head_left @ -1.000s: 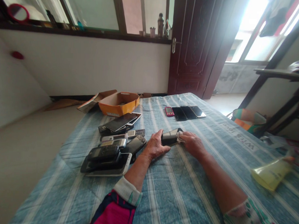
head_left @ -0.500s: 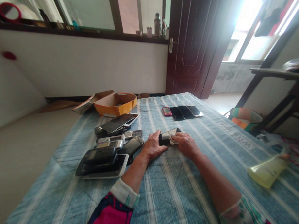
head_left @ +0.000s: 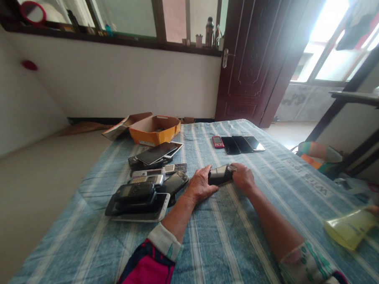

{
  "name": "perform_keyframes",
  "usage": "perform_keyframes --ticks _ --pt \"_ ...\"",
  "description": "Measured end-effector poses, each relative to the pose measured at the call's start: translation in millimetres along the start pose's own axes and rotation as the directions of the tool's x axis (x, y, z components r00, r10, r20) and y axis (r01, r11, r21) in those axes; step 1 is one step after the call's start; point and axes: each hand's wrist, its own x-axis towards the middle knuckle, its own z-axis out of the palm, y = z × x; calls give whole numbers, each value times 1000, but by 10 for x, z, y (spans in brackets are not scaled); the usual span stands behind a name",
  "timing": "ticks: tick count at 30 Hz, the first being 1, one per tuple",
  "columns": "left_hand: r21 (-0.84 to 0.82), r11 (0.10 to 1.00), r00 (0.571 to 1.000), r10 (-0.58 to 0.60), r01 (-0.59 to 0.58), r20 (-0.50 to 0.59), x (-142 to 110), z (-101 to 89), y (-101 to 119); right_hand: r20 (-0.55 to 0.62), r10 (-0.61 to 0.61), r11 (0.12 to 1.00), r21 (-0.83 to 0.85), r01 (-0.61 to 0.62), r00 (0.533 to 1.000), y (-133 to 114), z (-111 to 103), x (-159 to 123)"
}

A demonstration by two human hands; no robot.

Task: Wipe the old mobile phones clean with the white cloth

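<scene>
A dark smartphone (head_left: 220, 175) with a glossy screen lies on the striped cloth, its right end tilted up a little. My left hand (head_left: 202, 185) is closed around its left end, thumb at the near edge and fingers at the far edge. At the phone's right end, my right hand (head_left: 242, 178) is curled around a small whitish cloth (head_left: 233, 169), mostly hidden by the fingers. Beside my left forearm lies a pile of old phones (head_left: 137, 194), some stacked on each other. Beyond my hands, a small red phone (head_left: 218, 142) and several dark smartphones (head_left: 239, 145) lie in a row.
An orange cardboard box (head_left: 155, 134), its lid open, stands at the table's far left. A yellow translucent plastic item (head_left: 345, 227) lies at the right. A striped blue tablecloth (head_left: 210, 243) covers the table. Behind are a dark red door (head_left: 249, 77) and a shelf (head_left: 361, 98).
My right hand has slid the cloth from the middle of the phone's screen to its right end, baring the screen. The whole view has shifted slightly.
</scene>
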Motion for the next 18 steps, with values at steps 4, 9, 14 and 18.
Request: perform_keyframes --ticks 4,9,14,18 --pt "-5 1000 1000 6 -6 6 0 1 2 4 21 1000 -7 -21 1000 -117 9 154" --pt "1 999 999 36 -36 -12 1 45 -34 -1 35 997 -64 -35 999 -104 -21 45" --pt "8 999 999 45 -45 -13 2 74 -52 45 74 978 -197 -64 996 -31 -134 -136" --pt "0 1000 1000 29 -29 -10 2 64 -43 77 130 979 -167 -116 989 -92 -168 -53"
